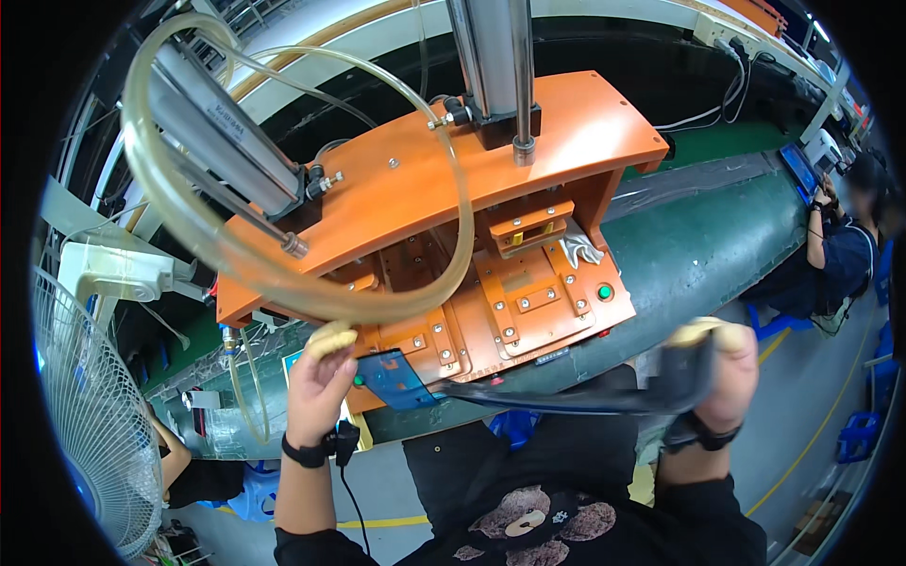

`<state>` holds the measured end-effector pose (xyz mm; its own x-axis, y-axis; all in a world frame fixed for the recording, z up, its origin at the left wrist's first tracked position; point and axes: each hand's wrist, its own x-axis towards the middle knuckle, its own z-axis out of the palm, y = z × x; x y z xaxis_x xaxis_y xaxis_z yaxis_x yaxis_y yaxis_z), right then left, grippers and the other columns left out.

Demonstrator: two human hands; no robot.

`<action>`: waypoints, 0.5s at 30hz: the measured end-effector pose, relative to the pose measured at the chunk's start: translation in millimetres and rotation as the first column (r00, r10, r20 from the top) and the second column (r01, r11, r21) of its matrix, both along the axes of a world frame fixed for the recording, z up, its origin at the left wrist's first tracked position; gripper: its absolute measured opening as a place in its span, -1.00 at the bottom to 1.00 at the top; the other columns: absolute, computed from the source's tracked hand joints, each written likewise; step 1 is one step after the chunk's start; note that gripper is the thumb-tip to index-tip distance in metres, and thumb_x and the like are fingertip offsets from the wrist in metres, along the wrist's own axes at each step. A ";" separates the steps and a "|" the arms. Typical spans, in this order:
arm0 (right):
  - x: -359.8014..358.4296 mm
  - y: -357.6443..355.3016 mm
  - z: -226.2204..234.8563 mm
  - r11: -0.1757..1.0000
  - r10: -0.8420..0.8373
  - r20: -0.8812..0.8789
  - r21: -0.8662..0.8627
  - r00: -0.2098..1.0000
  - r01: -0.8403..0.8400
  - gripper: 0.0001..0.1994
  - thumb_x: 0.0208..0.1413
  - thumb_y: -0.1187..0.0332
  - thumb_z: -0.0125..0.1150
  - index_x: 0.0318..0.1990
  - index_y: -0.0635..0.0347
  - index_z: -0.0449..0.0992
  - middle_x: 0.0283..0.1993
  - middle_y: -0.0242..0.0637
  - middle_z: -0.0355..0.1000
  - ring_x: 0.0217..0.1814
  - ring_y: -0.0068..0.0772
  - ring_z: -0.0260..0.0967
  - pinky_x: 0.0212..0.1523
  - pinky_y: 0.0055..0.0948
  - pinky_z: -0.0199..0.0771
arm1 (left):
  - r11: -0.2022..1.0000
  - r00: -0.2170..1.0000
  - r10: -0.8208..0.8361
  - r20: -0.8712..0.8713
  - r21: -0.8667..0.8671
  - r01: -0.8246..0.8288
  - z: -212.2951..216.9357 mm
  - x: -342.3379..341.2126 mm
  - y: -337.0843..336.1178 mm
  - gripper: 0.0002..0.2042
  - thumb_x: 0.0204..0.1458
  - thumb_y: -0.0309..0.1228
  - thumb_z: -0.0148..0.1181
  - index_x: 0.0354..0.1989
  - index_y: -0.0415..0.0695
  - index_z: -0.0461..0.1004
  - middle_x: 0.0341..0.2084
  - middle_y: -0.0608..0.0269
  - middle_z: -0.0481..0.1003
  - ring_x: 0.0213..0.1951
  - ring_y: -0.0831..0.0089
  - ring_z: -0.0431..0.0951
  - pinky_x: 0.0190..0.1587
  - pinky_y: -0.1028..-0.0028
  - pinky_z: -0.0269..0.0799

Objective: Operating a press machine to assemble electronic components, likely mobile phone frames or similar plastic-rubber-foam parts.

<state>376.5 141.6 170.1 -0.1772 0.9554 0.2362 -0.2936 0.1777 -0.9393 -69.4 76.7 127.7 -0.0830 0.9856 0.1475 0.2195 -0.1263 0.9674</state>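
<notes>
My left hand point(321, 387), with pale yellow finger cots, is closed at the left edge of a thin, glossy blue panel point(398, 379) in front of the orange press. My right hand point(729, 373), also with finger cots, grips a dark, flexible black strip point(604, 400). The strip is bent upward at my right hand, blurred there by motion, and runs left to the blue panel's lower right corner. Whether strip and panel are joined cannot be made out. The orange press point(368, 241) stands just beyond both hands, with fixture plates point(538, 307) under its top.
Two air cylinders point(222, 127) rise from the press, and a clear yellowish hose point(462, 217) loops low over its front. A green button point(605, 292) sits at its right corner. A fan point(90, 424) stands left. Another person point(854, 245) holds a blue-screened device at the right.
</notes>
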 end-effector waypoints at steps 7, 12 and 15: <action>149.0 67.1 -124.9 0.877 -0.328 -0.602 -0.480 0.728 -0.001 -0.79 0.35 0.35 -0.01 -0.04 0.19 0.53 -0.13 -0.28 0.55 -0.12 -0.36 0.50 -0.18 -0.40 0.50 | 0.958 0.848 0.026 -0.529 -0.230 -0.173 7.2 8.6 70.0 -0.73 0.05 -0.43 0.25 -0.07 -0.21 0.53 -0.19 0.16 0.60 -0.08 0.25 0.58 -0.02 0.33 0.47; 130.7 180.3 -174.8 0.903 -0.290 -0.566 -0.429 0.772 0.025 -0.78 0.30 0.39 0.07 0.01 0.31 0.45 -0.07 -0.16 0.45 -0.02 -0.29 0.41 0.06 -0.38 0.45 | 0.983 0.559 -0.022 -0.829 -0.119 -0.138 -37.4 -51.6 74.9 -0.66 0.10 -0.33 0.18 0.07 -0.03 0.47 0.03 0.11 0.49 0.10 0.11 0.45 0.13 0.24 0.38; 75.1 257.1 -200.5 0.821 -0.327 -0.514 -0.570 0.793 -0.030 -0.77 0.32 0.41 0.00 0.04 0.34 0.37 0.01 -0.08 0.41 0.11 -0.14 0.39 0.25 -0.25 0.39 | 0.986 0.553 -0.048 -0.832 -0.128 -0.106 -35.8 -44.0 83.0 -0.62 0.11 -0.29 0.19 0.13 -0.01 0.43 0.10 0.11 0.45 0.15 0.12 0.42 0.17 0.25 0.36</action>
<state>451.6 398.7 -30.4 -0.0260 0.9530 -0.3018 -0.8097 -0.1971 -0.5527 -113.4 159.7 91.8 -0.0285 0.9993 0.0229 0.9345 0.0185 0.3556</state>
